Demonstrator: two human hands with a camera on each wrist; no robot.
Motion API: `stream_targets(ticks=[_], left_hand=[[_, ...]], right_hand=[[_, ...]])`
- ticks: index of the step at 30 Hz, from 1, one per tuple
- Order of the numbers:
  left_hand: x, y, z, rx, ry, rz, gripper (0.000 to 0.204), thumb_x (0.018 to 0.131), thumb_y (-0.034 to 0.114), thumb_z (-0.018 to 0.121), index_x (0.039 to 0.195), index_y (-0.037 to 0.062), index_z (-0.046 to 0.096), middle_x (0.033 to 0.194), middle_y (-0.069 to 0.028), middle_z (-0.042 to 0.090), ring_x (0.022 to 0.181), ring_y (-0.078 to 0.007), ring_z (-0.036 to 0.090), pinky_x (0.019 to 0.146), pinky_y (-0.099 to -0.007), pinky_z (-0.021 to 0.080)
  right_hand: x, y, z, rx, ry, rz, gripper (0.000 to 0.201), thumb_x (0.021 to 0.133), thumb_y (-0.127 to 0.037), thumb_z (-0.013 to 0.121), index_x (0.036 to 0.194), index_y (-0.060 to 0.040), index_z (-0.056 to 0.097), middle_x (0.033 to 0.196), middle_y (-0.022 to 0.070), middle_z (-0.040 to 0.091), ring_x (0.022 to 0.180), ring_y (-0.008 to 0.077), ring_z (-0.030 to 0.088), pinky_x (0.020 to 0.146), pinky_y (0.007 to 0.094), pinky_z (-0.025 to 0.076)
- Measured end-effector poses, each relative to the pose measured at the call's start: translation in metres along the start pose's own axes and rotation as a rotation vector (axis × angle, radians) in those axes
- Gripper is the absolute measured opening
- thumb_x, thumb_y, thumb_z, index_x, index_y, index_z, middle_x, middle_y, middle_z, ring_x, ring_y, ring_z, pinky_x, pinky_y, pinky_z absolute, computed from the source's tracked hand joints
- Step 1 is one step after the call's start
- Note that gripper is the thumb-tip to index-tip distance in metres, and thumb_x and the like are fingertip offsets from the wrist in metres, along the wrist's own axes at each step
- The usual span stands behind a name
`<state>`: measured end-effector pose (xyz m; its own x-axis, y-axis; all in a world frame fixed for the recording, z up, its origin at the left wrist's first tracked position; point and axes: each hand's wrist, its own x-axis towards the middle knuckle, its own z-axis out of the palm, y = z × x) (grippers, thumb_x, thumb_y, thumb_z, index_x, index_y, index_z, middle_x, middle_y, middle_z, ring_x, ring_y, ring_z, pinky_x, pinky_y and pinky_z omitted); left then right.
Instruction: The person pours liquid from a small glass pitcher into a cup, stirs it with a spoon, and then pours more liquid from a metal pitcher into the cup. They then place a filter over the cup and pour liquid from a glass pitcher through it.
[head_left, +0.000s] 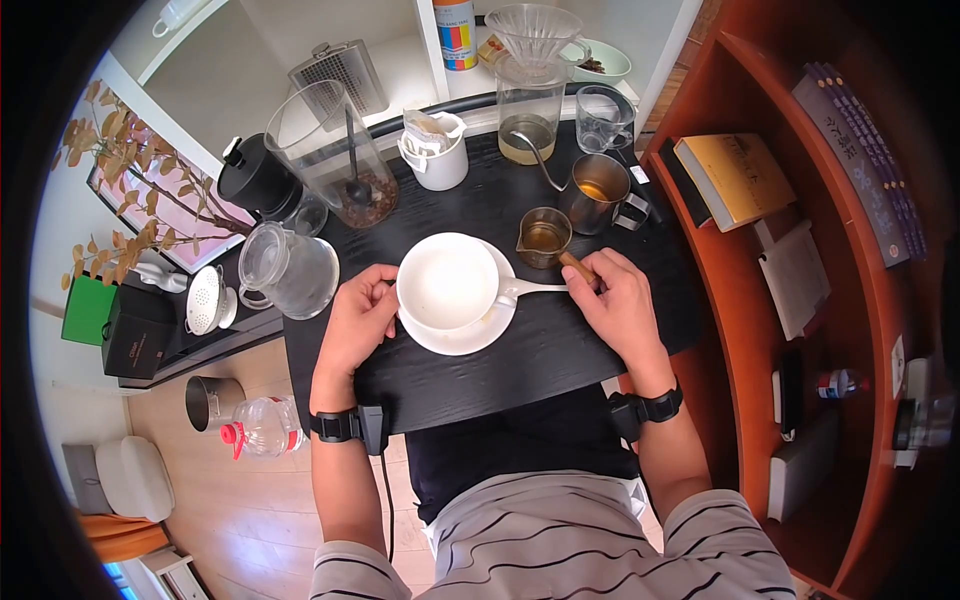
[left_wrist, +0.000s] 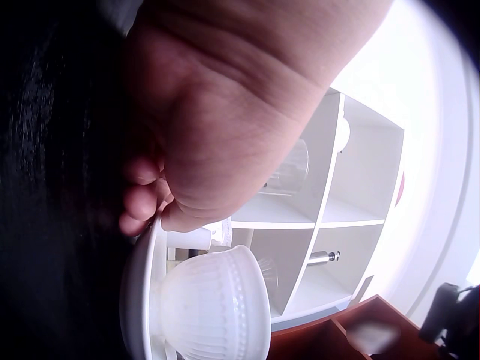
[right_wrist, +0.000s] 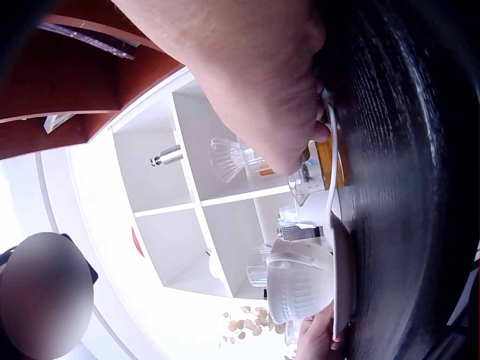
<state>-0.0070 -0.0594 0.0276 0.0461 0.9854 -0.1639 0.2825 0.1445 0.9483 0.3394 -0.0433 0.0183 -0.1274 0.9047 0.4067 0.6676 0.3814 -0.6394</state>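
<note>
A white cup [head_left: 447, 282] with a ribbed outside stands upright on a white saucer [head_left: 462, 345]. My left hand [head_left: 358, 318] is at the saucer's left side, pinching its rim between thumb and curled fingers [left_wrist: 139, 201]. From the saucer's right side a white spoon [head_left: 535, 287] sticks out, and my right hand [head_left: 618, 305] pinches the end of its handle. Just beyond that hand sits a small brown glass pitcher [head_left: 543, 236] with dark liquid; the hand partly hides its wooden handle [head_left: 572, 264]. The right wrist view shows the cup's handle [right_wrist: 289, 262] facing the right arm.
Behind the cup stand a glass jug [head_left: 290, 268], a tall clear container [head_left: 350, 180], a white mug [head_left: 440, 165] with a drip bag, a metal cup [head_left: 594, 195] with amber liquid, and a glass dripper [head_left: 530, 35] on its server. A red-brown bookshelf [head_left: 700, 200] flanks the table's right side.
</note>
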Motion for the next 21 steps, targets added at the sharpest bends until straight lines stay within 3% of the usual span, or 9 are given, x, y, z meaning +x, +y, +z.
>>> stream_targets(ticks=[21], left_hand=[[-0.0005, 0.0011, -0.0001, -0.003, -0.004, 0.000, 0.021, 0.101, 0.009, 0.064, 0.118, -0.0022, 0.069, 0.069, 0.0045, 0.061, 0.055, -0.0019, 0.053, 0.048, -0.0193, 0.038]], right_hand=[[-0.0012, -0.0001, -0.0020, 0.035, 0.071, -0.020, 0.018, 0.095, -0.018, 0.078, 0.090, -0.0017, 0.072, 0.072, 0.0093, 0.055, 0.066, 0.0285, 0.057, 0.063, 0.0418, 0.046]])
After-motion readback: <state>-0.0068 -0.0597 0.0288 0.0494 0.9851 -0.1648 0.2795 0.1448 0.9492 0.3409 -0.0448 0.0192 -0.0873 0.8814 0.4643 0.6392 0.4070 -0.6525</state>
